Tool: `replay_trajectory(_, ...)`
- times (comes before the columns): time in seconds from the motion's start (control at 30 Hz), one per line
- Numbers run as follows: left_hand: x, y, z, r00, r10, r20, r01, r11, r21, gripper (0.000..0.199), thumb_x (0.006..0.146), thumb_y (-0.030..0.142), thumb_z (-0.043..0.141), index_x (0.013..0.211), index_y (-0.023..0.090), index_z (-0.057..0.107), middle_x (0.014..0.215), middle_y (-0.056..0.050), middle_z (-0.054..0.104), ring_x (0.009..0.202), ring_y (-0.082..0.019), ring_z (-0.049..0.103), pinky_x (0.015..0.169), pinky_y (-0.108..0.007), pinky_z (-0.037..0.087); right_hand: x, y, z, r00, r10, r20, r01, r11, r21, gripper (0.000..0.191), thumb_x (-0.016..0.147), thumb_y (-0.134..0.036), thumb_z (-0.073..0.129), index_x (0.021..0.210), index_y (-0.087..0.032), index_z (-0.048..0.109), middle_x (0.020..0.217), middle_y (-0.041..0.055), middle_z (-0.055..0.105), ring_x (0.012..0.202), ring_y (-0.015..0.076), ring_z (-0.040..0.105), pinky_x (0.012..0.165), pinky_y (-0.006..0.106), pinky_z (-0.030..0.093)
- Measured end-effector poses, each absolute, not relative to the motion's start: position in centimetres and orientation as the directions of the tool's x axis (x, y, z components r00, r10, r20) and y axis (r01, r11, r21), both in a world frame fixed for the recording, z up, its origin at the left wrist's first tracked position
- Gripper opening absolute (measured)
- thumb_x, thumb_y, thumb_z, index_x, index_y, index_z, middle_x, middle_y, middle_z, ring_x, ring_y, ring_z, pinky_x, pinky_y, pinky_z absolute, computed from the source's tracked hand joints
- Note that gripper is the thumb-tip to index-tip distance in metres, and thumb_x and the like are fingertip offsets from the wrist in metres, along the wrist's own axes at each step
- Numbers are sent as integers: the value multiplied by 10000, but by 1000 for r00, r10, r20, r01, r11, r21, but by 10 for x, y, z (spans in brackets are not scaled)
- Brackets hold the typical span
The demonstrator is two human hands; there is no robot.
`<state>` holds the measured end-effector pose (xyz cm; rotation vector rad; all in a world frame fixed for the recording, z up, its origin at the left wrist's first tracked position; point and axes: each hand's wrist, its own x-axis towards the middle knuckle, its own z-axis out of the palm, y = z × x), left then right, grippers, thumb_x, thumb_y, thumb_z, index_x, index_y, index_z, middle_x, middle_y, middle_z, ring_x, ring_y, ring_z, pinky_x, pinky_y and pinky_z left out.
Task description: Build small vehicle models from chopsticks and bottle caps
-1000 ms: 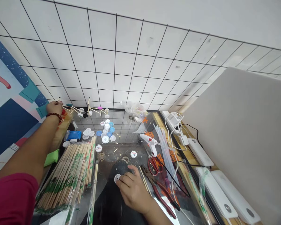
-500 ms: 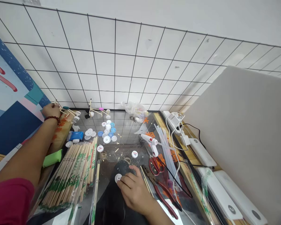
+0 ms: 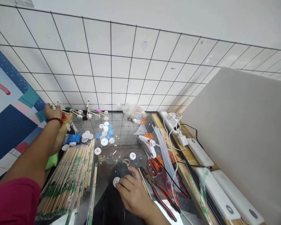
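My right hand (image 3: 132, 192) is closed at the front of the glass tabletop, its fingertips pinching the edge of a white bottle cap (image 3: 116, 181) with a small dark spot at its middle. At the back left my left hand (image 3: 52, 112) is beside a small stick-built model with wheels (image 3: 72, 112); its fingers look apart, though partly turned away. Next to that model stands a second one with a pink piece (image 3: 99, 111) and white cap wheels. Loose white and blue bottle caps (image 3: 104, 141) lie in a cluster mid-table. A single printed cap (image 3: 132, 156) lies beyond my right hand.
Bundled wooden chopsticks (image 3: 67, 181) in plastic cover the left side. To the right lie a hot glue gun (image 3: 150, 143), clear glue sticks (image 3: 164, 150), red scissors (image 3: 154, 167) and pliers (image 3: 160, 197). White power strips (image 3: 200, 151) line the right edge. A tiled wall rises behind.
My left hand has loosened its fingers and moved slightly away from the stick model. The view has shifted a little. My right hand keeps its grip on the cap.
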<state>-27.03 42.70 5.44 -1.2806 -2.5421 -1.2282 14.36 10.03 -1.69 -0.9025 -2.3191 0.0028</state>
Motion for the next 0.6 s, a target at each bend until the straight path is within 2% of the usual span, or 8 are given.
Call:
replay_trajectory(0.07, -261, 412, 54, -614, 668, 422, 751, 329, 572, 510, 954, 201, 430, 1411, -24, 409, 1328, -227, 533, 1153, -254, 573, 958, -417, 501, 143, 99, -15, -560, 601, 570, 604, 767, -216, 296, 864, -97, 551, 1139, -179, 626, 921, 36, 720, 789, 173, 579, 1108, 542, 318)
replay_trajectory(0.1, -255, 405, 52, -553, 712, 433, 795, 296, 529, 465, 939, 212, 446, 1360, 22, 499, 1271, -184, 576, 1106, -233, 592, 951, -390, 503, 143, 97, -14, -563, 595, 574, 600, 771, -212, 292, 863, -93, 549, 1131, -174, 629, 925, 37, 720, 796, 173, 579, 1115, 543, 307)
replay_trajectory(0.17, -243, 392, 47, -377, 838, 395, 881, 192, 432, 307, 881, 272, 551, 1117, 141, 698, 1071, -92, 661, 1018, -215, 627, 937, -346, 505, 143, 95, -13, -573, 582, 577, 589, 782, -204, 273, 860, -83, 549, 1105, -164, 639, 927, 39, 717, 804, 172, 577, 1129, 543, 281)
replay_trajectory(0.23, -230, 385, 41, -216, 920, 327, 936, 100, 338, 231, 822, 350, 639, 943, 191, 754, 1033, -86, 678, 1087, -254, 616, 982, -363, 478, 141, 93, -12, -583, 568, 581, 573, 794, -201, 254, 858, -77, 551, 1080, -152, 648, 917, 42, 712, 805, 170, 576, 1139, 546, 260)
replay_trajectory(0.3, -218, 384, 37, -121, 963, 243, 963, 55, 262, 255, 768, 414, 697, 871, 189, 762, 1088, -124, 680, 1152, -309, 592, 1006, -403, 456, 141, 92, -12, -589, 557, 585, 561, 803, -200, 246, 856, -71, 550, 1067, -143, 653, 901, 43, 706, 797, 168, 575, 1144, 549, 246)
replay_trajectory(0.37, -208, 388, 34, -88, 985, 150, 976, 55, 208, 287, 716, 459, 739, 772, 178, 744, 1083, -164, 690, 1165, -359, 584, 989, -444, 453, 141, 92, -12, -583, 559, 590, 563, 801, -202, 247, 853, -64, 549, 1063, -140, 655, 900, 44, 706, 793, 167, 578, 1151, 549, 237)
replay_trajectory(0.47, -199, 397, 32, -117, 993, 25, 980, 111, 163, 322, 708, 476, 735, 628, 171, 673, 959, -199, 712, 1087, -397, 619, 897, -475, 482, 142, 94, -8, -567, 566, 599, 578, 791, -201, 269, 855, -59, 547, 1088, -141, 654, 915, 45, 715, 796, 167, 588, 1165, 540, 227)
replay_trajectory(0.6, -197, 408, 27, -183, 982, -49, 966, 189, 174, 188, 690, 322, 730, 638, 166, 639, 860, -185, 714, 974, -367, 658, 823, -437, 492, 144, 96, -5, -548, 563, 619, 588, 785, -194, 280, 864, -71, 543, 1112, -141, 654, 923, 48, 723, 798, 170, 596, 1180, 535, 212)
